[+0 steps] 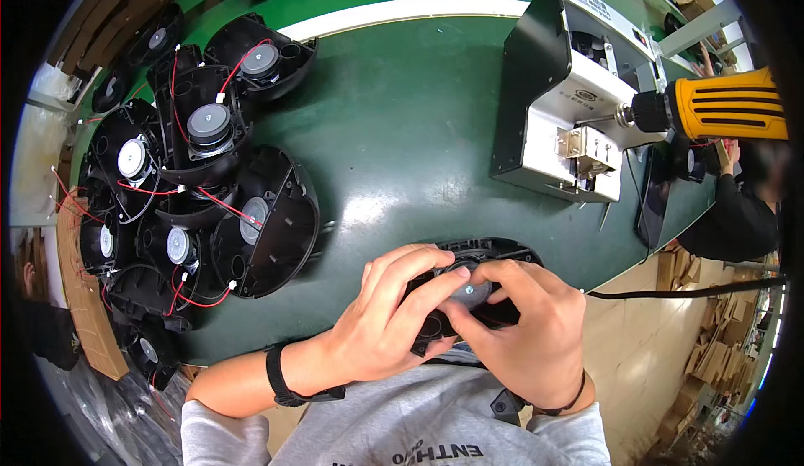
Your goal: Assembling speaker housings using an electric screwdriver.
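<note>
Close to my body, at the table's front edge, lies a black plastic speaker housing (529, 257), mostly covered by my hands. A round grey speaker driver (474, 297) sits in it. My left hand (381, 311) is closed over the housing's left side; its fingertips rest on the driver's rim and its thumb is at the near edge. From the right, my right hand (536, 324) grips the driver between bent fingers and thumb. Whether the driver is fully seated cannot be seen.
Several black housings (268, 244) with drivers and red wires are piled on the left of the green table (402, 131). A screw feeder (544, 106) stands at the right, a yellow electric screwdriver (729, 106) beside it. A black cable (687, 292) crosses the right side. A person (729, 223) sits beyond.
</note>
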### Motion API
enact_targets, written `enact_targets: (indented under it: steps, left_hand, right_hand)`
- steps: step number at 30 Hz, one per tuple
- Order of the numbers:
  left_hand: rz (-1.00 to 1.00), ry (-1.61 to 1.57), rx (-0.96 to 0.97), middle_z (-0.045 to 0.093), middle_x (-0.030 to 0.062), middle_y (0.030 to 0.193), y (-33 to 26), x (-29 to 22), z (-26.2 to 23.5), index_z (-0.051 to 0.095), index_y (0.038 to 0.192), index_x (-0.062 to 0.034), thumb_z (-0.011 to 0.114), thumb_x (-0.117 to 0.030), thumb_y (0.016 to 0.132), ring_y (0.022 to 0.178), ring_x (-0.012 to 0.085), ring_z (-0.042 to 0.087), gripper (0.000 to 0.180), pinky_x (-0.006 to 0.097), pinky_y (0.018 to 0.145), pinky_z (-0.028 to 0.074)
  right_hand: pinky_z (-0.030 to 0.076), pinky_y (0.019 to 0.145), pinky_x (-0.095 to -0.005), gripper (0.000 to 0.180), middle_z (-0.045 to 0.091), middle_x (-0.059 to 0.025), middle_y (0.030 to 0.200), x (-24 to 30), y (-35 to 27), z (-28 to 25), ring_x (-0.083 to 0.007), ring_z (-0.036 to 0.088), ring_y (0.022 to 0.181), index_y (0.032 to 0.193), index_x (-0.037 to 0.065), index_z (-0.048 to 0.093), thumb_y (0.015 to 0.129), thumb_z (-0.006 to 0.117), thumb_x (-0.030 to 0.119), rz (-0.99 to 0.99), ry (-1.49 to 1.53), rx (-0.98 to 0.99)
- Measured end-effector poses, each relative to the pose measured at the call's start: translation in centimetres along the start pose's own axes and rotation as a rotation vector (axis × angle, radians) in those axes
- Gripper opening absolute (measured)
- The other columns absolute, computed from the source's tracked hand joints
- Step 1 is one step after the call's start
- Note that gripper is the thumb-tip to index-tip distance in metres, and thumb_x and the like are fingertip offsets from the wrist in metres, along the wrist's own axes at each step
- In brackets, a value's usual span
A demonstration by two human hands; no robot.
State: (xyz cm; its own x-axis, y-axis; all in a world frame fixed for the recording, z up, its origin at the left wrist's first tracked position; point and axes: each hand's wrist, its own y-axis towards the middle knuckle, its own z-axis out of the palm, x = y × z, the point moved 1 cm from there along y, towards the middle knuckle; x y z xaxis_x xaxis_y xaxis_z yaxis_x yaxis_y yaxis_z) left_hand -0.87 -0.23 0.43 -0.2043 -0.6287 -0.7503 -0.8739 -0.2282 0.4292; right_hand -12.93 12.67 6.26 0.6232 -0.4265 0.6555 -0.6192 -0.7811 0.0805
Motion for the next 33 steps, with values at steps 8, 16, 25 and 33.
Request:
enact_targets:
  steps: [8,16,25,33]
  left_hand:
    - [0.047,0.073,0.034,0.052,0.0179,0.131,0.3,0.6,0.3,0.066,0.123,-0.0058,0.091,-0.011,0.059,0.119,0.0351,0.052,0.069,0.045,0.098,0.047]
    - [0.027,0.052,0.036,0.051,0.0186,0.133,0.2,0.4,0.0,0.066,0.12,-0.0067,0.091,-0.009,0.058,0.119,0.0363,0.052,0.066,0.045,0.099,0.047]
    - [0.027,0.086,0.077,0.051,0.0189,0.133,0.1,0.3,-0.3,0.071,0.114,-0.0112,0.09,-0.012,0.06,0.121,0.0379,0.052,0.057,0.048,0.101,0.045]
    - [0.033,0.14,0.125,0.052,0.0183,0.131,0.4,-0.1,-0.7,0.074,0.111,-0.0152,0.089,-0.014,0.059,0.119,0.0377,0.052,0.054,0.049,0.101,0.045]
  right_hand:
    - [0.056,0.061,-0.0393,0.032,0.069,-0.012,0.08,-0.2,0.2,-0.2,-0.031,0.067,0.069,0.095,0.005,0.067,0.07,0.085,0.012,-0.036,-0.025,-0.023]
    - [0.056,0.062,-0.0391,0.031,0.068,-0.0121,0.08,-0.3,0.3,-0.2,-0.031,0.067,0.07,0.095,0.005,0.067,0.07,0.084,0.012,-0.053,-0.018,0.001]
    - [0.056,0.063,-0.0375,0.035,0.071,-0.0127,0.086,-0.2,0.4,-0.8,-0.0289,0.068,0.072,0.101,0.005,0.069,0.071,0.085,0.01,-0.068,0.033,0.031]
    - [0.037,0.107,-0.0394,0.039,0.052,-0.0223,0.121,-4.4,3.8,-13.3,-0.0286,0.051,0.121,0.126,-0.007,0.048,0.106,0.04,0.026,-0.426,0.679,-0.713]
